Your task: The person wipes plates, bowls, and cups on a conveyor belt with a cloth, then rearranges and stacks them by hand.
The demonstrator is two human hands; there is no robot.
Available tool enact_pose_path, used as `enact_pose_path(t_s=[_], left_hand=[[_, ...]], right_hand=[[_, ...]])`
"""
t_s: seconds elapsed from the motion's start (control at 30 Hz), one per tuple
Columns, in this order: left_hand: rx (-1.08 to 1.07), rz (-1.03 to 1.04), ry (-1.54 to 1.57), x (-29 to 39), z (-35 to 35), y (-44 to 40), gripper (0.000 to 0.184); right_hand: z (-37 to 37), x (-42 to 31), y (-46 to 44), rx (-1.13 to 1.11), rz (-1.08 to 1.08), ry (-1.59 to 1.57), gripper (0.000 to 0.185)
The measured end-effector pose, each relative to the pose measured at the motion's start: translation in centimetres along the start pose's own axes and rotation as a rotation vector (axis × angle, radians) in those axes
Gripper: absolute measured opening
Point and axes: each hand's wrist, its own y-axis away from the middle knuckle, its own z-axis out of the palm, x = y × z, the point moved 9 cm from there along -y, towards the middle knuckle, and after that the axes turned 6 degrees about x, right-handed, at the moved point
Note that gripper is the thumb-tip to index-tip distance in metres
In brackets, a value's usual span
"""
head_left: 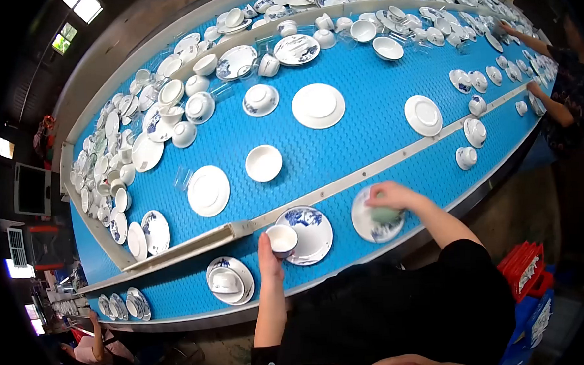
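Observation:
My left hand grips a small white bowl by its side. The bowl is upright, over the left part of a blue-patterned plate on the near lane. My right hand is closed on a pale green thing, smeared by motion, so its kind is unclear. Beneath it lies another blue-patterned plate, also blurred. To the left, an overturned white cup rests on stacked plates.
A pale divider rail splits the blue conveyor belt. Beyond it lie white plates, bowls and clear glasses, heaped at the far edge. A co-worker's hand is at the right; another person is lower left. Red crates stand behind my right side.

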Motion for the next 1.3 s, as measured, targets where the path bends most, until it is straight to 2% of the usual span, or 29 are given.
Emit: enact_pose_path(t_s=[0.03, 0.1, 0.17, 0.2, 0.23, 0.3, 0.4, 0.5, 0.53, 0.57, 0.63, 0.67, 0.73, 0.83, 0.9, 0.93, 0.97, 1.03, 1.07, 1.1, 1.17, 1.23, 1.3], left_hand=[[0.009, -0.109, 0.026, -0.7, 0.6, 0.4, 0.048], [-0.041, -0.147, -0.007, -1.0, 1.8, 1.0, 0.039], [-0.049, -0.189, -0.058, -1.9, 2.7, 1.5, 0.036], [-0.070, -0.230, -0.078, -2.4, 3.6, 1.9, 0.034], [-0.253, -0.233, -0.096, -2.5, 4.8, 1.8, 0.034], [-0.290, -0.232, -0.177, -2.1, 7.0, 2.9, 0.036], [-0.275, 0.063, -0.235, -0.6, 8.3, 2.8, 0.040], [-0.190, 0.043, -0.122, 0.3, 10.1, 2.9, 0.043], [-0.131, 0.095, -0.028, -0.2, 9.8, 2.6, 0.041], [-0.135, 0.087, -0.037, -0.2, 10.6, 2.8, 0.041], [-0.208, 0.001, 0.199, -0.2, 13.1, 3.4, 0.040], [-0.235, 0.029, 0.181, -0.6, 13.9, 3.3, 0.040], [-0.275, 0.029, 0.205, -1.3, 15.7, 3.5, 0.040], [-0.316, 0.006, 0.246, -2.8, 18.1, 4.1, 0.040], [-0.271, 0.045, 0.160, -3.2, 20.0, 4.5, 0.040], [-0.278, 0.104, 0.069, -3.4, 20.9, 4.7, 0.058], [-0.287, 0.091, 0.059, -3.7, 22.1, 5.0, 0.058], [-0.415, 0.006, 0.131, -4.5, 25.0, 5.9, 0.051], [-0.398, -0.077, 0.117, -5.7, 24.3, 5.8, 0.039], [-0.401, -0.080, 0.110, -6.4, 24.7, 5.9, 0.039], [-0.221, 0.029, -0.158, -6.5, 24.0, 5.6, 0.030], [-0.173, 0.071, -0.195, -6.6, 23.3, 6.0, 0.029], [-0.059, 0.127, -0.227, -5.6, 21.7, 7.0, 0.028]], right_hand=[[-1.8, 1.6, -0.3, 0.059, -0.078, -0.295, 0.027], [-9.5, 5.1, -2.5, 0.428, 0.061, -0.295, 0.029], [-15.5, 7.2, -5.4, 0.525, 0.106, -0.615, 0.048], [-18.1, 8.9, -8.0, 0.566, 0.105, -0.578, 0.055], [-20.2, 10.5, -11.0, 0.613, 0.098, -0.542, 0.062], [-23.8, 13.6, -15.9, 0.720, 0.134, -0.396, 0.077], [-26.5, 15.6, -21.2, 0.834, 0.120, -0.286, 0.087], [-26.2, 15.9, -24.0, 0.807, 0.174, -0.203, 0.088], [-26.2, 15.4, -23.4, 0.870, 0.178, -0.198, 0.072], [-25.7, 15.0, -23.1, 0.870, 0.191, -0.202, 0.072], [-25.2, 15.4, -21.6, 0.906, 0.296, -0.274, 0.048], [-24.9, 15.7, -20.4, 0.910, 0.308, -0.269, 0.048], [-23.4, 14.4, -18.6, 0.794, 0.117, -0.304, 0.035], [-18.4, 11.0, -13.4, 0.438, -0.130, -0.302, 0.030], [-15.3, 7.8, -8.3, 0.251, -0.332, -0.287, 0.026], [-14.2, 5.8, -5.7, 0.196, -0.420, -0.197, 0.025], [-12.4, 4.8, -3.6, 0.081, -0.413, -0.120, 0.025], [-10.8, 2.3, 0.7, -0.015, -0.546, -0.146, 0.025], [-10.5, 1.0, 2.8, -0.085, -0.601, -0.178, 0.025], [-9.7, 0.7, 4.2, -0.210, -0.626, -0.205, 0.027], [-11.4, 1.4, 5.3, -0.189, -0.573, -0.300, 0.031], [-14.3, 7.1, 3.0, -0.025, -0.345, -0.448, 0.034], [-21.3, 12.8, 1.8, 0.138, 0.012, -0.470, 0.031]])
